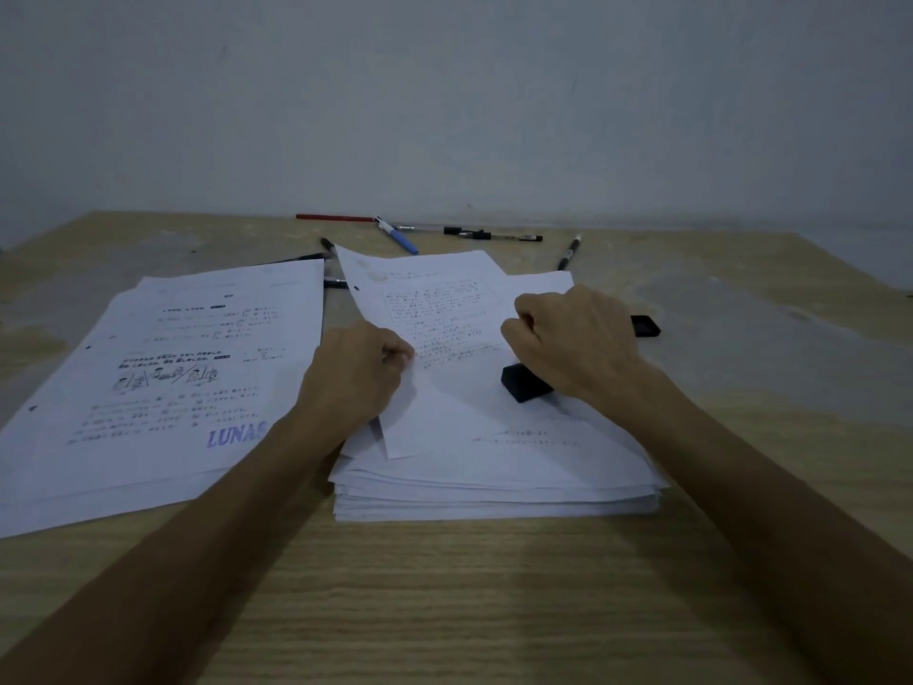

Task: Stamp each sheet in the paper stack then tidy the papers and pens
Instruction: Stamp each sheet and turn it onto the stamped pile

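Wooden bench (444, 585), dim. Left hand (355, 373) pinched top sheet (444, 309) off paper stack (494, 491); right hand (578, 338) gripped black stamp (523, 383). Mid-stamping; next probably needs sheet moved to stamped pile (163, 378).

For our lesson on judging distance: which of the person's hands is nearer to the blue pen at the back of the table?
Left. The left hand sits almost straight below the blue pen, pinching a lifted sheet. The right hand is farther off to the right, holding the stamp.

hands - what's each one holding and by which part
Left hand pinches the lifted top sheet at its left edge. Right hand grips the black stamp by its upper end.
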